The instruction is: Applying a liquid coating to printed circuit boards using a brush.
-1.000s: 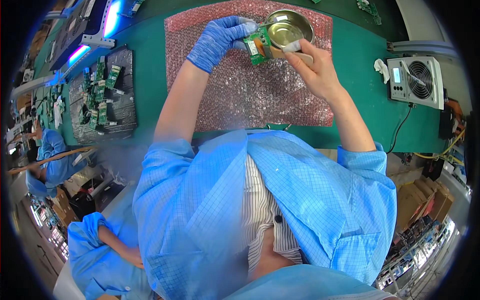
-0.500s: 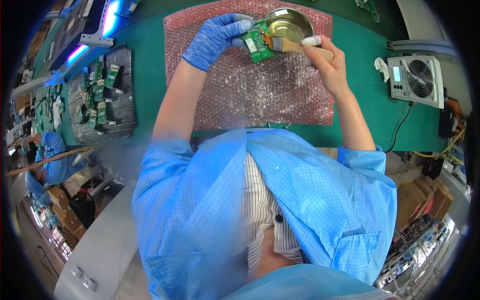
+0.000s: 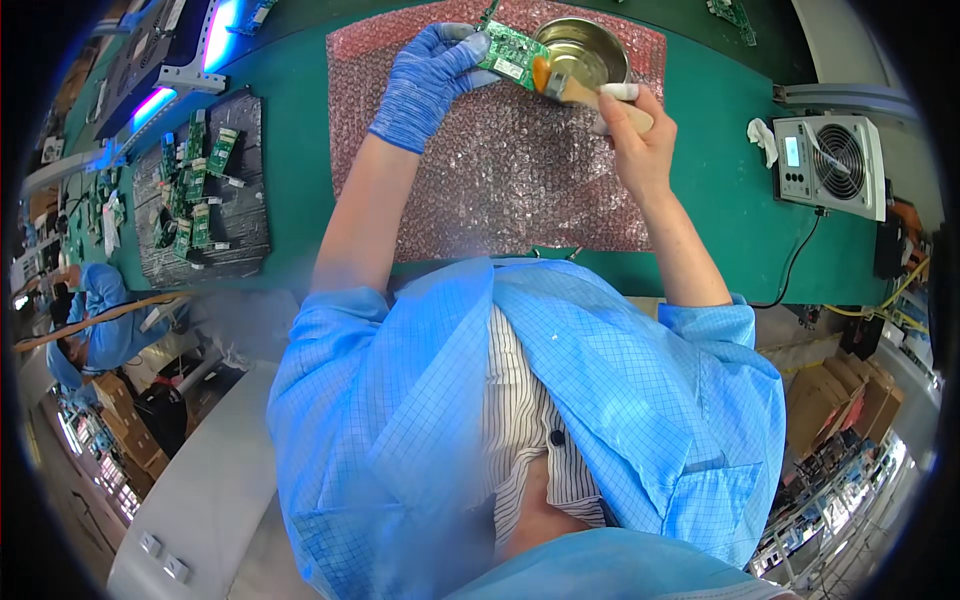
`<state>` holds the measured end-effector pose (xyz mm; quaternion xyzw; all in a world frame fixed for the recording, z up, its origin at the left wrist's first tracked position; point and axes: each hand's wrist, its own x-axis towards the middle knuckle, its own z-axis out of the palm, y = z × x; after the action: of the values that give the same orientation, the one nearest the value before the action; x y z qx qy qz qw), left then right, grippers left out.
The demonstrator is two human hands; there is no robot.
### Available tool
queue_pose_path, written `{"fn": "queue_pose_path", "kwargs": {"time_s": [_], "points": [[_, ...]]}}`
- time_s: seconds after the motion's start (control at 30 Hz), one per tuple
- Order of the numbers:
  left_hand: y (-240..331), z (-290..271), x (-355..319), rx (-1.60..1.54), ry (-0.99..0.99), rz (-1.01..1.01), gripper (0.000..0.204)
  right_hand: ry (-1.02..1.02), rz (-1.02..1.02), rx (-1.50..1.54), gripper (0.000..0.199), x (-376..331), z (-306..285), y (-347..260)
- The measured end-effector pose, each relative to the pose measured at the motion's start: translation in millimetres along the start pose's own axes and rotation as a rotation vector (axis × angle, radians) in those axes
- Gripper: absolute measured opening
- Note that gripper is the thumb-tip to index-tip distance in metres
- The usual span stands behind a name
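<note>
My left hand (image 3: 422, 85), in a blue knit glove, pinches the left end of a green circuit board (image 3: 513, 57) between thumb and fingers. My bare right hand (image 3: 637, 135), with a white cover on one fingertip, grips the wooden handle of a flat brush (image 3: 578, 92). The brush's orange-brown bristles are at the board's right edge; whether they touch it I cannot tell. Just behind the brush stands a round metal bowl (image 3: 607, 45), which looks wet inside. Both hands are above a sheet of pinkish bubble wrap (image 3: 480, 190) on the green table.
Several circuit boards (image 3: 196, 190) lie on a dark mat (image 3: 245, 240) at the left, near a lamp with a glowing blue tube (image 3: 221, 36). A white fan unit (image 3: 830, 165) with a cable and a crumpled white tissue (image 3: 762, 140) are at the right. Another person (image 3: 105, 315) sits far left.
The board has turned and risen slightly, with its printed label now lower right. My right hand and the brush have shifted a little left and down.
</note>
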<state>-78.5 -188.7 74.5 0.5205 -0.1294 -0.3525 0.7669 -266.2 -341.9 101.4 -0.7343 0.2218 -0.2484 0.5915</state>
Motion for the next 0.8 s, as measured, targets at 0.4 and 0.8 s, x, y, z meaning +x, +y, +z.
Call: {"fn": "queue_pose_path", "kwargs": {"time_s": [0.4,0.8], "points": [[-5,5,6,-0.035,0.067,0.044,0.02,0.022,0.116,0.098,0.015,6,6,3],[34,-135,115,0.292,0.534,0.093,0.029,0.171,0.122,0.15,0.015,8,-14,4]]}}
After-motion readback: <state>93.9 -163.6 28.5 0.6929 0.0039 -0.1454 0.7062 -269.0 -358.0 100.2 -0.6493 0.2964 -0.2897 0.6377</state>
